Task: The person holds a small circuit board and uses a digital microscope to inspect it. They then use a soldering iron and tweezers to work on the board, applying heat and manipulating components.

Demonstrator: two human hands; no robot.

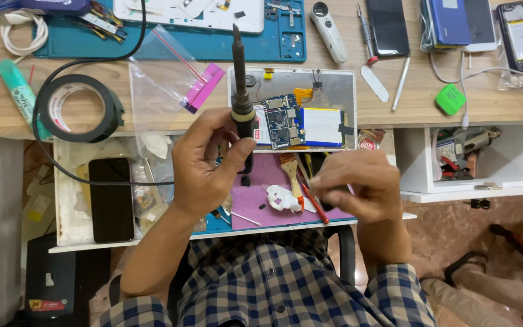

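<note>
1 head camera, steeply downward, close above the workbench [152, 72]

One soldering iron [240, 91], perhaps four phones [111, 200].

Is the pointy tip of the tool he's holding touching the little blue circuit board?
Apart. In the head view the left hand holds the soldering iron pointing up the picture; bare desk separates its tip from the circuit board.

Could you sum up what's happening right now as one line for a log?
left hand: holds soldering iron upright | right hand: closed near red-handled tool | opened tablet: circuit board exposed
</note>
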